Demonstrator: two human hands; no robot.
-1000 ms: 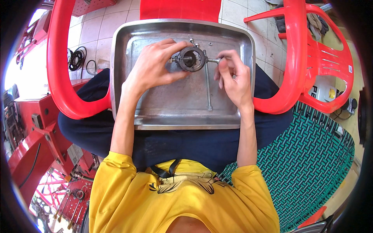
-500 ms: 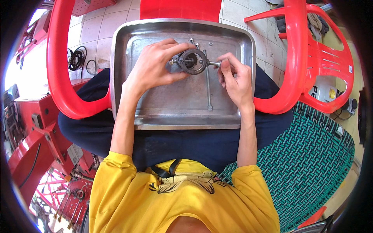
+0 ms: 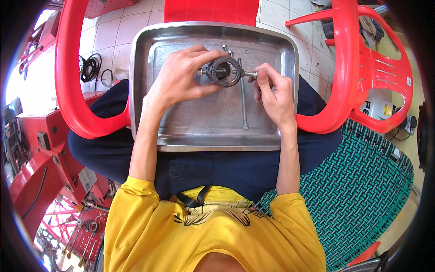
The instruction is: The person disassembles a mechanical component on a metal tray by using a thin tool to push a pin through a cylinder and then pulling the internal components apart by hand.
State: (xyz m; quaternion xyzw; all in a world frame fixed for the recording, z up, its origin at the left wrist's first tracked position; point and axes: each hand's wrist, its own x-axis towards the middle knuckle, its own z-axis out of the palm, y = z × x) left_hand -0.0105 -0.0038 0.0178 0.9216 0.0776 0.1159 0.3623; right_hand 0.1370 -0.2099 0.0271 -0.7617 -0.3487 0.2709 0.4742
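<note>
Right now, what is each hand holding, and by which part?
Left hand: dark metal ring, around its left side. Right hand: the bolt at the ring's right, pinched by its outer end.

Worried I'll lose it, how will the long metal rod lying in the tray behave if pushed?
The rod looks metal, so it's probably stiff. Slender, it may roll, perhaps unevenly given its wider end. The raised tray rim will probably contain it.

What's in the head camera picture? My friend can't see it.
A person's left hand holds a dark ring-shaped part over a metal tray, while the right hand pinches a bolt sticking out of that part.
</note>
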